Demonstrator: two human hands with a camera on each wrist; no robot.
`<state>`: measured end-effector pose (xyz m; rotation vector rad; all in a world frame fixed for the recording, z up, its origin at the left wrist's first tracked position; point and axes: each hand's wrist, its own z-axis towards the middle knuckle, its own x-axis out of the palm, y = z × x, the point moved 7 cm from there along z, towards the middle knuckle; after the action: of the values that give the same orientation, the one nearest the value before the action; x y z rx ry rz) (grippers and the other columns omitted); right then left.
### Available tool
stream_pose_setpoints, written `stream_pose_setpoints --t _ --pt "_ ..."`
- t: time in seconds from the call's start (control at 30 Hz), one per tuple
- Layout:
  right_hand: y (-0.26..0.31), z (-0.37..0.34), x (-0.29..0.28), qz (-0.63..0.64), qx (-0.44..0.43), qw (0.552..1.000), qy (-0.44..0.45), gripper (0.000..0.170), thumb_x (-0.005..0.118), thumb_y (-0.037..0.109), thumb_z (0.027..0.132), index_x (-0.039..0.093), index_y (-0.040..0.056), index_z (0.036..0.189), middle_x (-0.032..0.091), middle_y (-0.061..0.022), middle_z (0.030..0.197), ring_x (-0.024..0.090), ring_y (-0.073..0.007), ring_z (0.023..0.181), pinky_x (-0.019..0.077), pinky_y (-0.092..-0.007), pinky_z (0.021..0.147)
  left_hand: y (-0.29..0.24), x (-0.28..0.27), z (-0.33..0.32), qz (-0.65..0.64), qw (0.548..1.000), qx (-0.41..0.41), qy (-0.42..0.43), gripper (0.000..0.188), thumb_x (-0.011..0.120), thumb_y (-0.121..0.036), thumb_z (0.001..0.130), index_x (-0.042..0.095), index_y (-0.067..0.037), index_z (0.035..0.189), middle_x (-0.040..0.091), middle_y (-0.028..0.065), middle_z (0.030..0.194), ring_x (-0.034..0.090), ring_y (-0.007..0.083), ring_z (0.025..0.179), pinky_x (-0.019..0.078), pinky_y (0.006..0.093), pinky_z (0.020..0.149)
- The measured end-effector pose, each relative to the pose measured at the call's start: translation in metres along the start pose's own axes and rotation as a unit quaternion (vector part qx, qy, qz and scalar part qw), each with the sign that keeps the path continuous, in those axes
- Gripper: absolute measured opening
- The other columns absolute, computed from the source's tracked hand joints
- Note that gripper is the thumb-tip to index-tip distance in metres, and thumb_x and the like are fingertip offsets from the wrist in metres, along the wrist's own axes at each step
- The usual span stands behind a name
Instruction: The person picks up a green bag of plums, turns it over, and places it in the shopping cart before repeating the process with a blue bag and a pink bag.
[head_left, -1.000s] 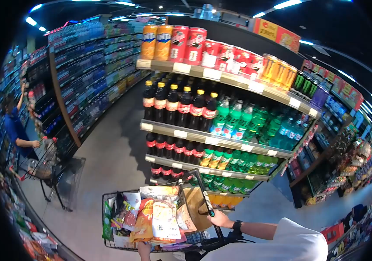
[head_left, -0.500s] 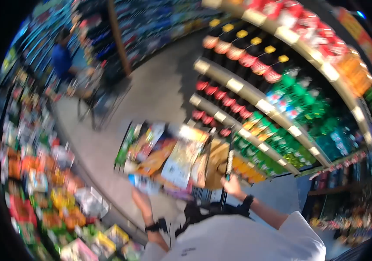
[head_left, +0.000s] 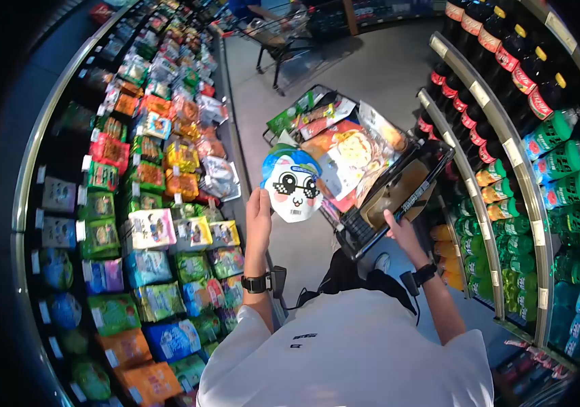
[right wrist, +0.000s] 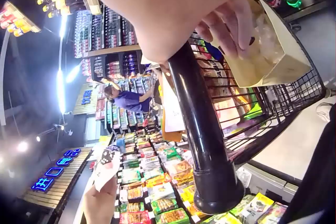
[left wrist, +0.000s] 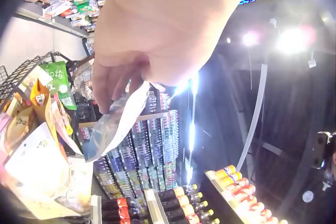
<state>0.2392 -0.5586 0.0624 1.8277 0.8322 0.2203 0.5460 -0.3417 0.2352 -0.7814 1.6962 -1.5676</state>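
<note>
My left hand (head_left: 258, 217) holds a snack bag (head_left: 293, 186) by its edge, left of the cart. The bag is blue and white, with a cartoon face in pixel sunglasses. In the left wrist view the fingers (left wrist: 107, 85) curl at the bag's upper edge, and the bag hangs below the palm. My right hand (head_left: 405, 237) grips the shopping cart's black handle (right wrist: 197, 129). Inside the wire cart (right wrist: 283, 103) lie several snack packs, among them a green bag (left wrist: 60, 85) and a large white-and-orange pack (head_left: 347, 159). A brown paper bag (head_left: 405, 193) stands near the handle.
A long sloped display of packaged snacks (head_left: 154, 230) runs along my left. Shelves of bottled drinks (head_left: 527, 169) stand close on the right. Ahead in the aisle is another cart (head_left: 273, 41), with a person in blue (right wrist: 128, 100) beside it.
My view has swung left and down, toward the snack display. My left hand has come up from the cart's near side, lifting the snack bag into plain sight. The right hand stays on the handle.
</note>
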Motion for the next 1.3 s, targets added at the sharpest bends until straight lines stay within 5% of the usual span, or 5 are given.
stream_pose_setpoints --t 0.43,0.6,0.73,0.97,1.3 --pt "0.073 -0.091 -0.004 -0.133 -0.305 0.935 0.125 0.022 0.061 0.015 0.101 0.060 0.0003 0.118 0.068 -0.0078 0.090 0.063 -0.0166 0.083 0.0510 -0.0311 0.079 -0.050 0.042 -0.171 0.232 0.968 0.058 0.075 0.021 0.046 -0.017 0.107 0.054 0.002 0.107 0.060 0.0195 0.090 0.060 0.0322 0.083 0.0483 0.0405 0.079" --pt "0.052 -0.145 0.084 0.165 -0.089 0.827 0.530 0.057 0.031 0.041 0.111 0.034 -0.0013 0.149 0.062 -0.0198 0.125 0.064 -0.0282 0.112 0.0524 -0.0389 0.096 -0.050 0.049 -0.227 0.215 0.960 0.096 0.153 0.018 0.045 -0.009 0.102 0.057 0.001 0.111 0.061 0.0216 0.101 0.061 0.0412 0.092 0.0493 0.0453 0.083" --pt "0.010 -0.176 0.138 0.235 -0.010 0.782 0.577 0.064 0.029 0.048 0.110 0.036 -0.0021 0.148 0.061 -0.0216 0.129 0.061 -0.0320 0.121 0.0503 -0.0440 0.101 -0.042 0.033 -0.271 0.230 0.954 0.142 0.127 0.024 0.053 -0.016 0.102 0.061 -0.001 0.118 0.059 0.0170 0.129 0.053 0.0357 0.122 0.0441 0.0454 0.103" --pt "-0.001 -0.238 0.177 -0.075 -0.036 0.847 0.525 0.044 0.067 0.030 0.098 0.059 -0.0010 0.128 0.067 -0.0073 0.118 0.063 -0.0186 0.106 0.0509 -0.0320 0.090 -0.029 -0.055 -0.353 0.187 0.975 0.102 0.069 0.045 0.074 -0.031 0.092 0.061 -0.001 0.123 0.052 0.0175 0.138 0.046 0.0334 0.134 0.0396 0.0428 0.111" --pt "0.032 -0.417 0.253 -0.119 -0.162 0.649 0.733 0.059 0.079 0.020 0.086 0.056 0.0067 0.138 0.060 -0.0082 0.136 0.056 -0.0213 0.123 0.0444 -0.0374 0.108 0.040 -0.173 -0.499 0.160 0.976 -0.018 -0.149 0.096 0.092 -0.038 0.070 0.044 0.000 0.144 0.050 0.0213 0.145 0.049 0.0332 0.135 0.0369 0.0429 0.115"
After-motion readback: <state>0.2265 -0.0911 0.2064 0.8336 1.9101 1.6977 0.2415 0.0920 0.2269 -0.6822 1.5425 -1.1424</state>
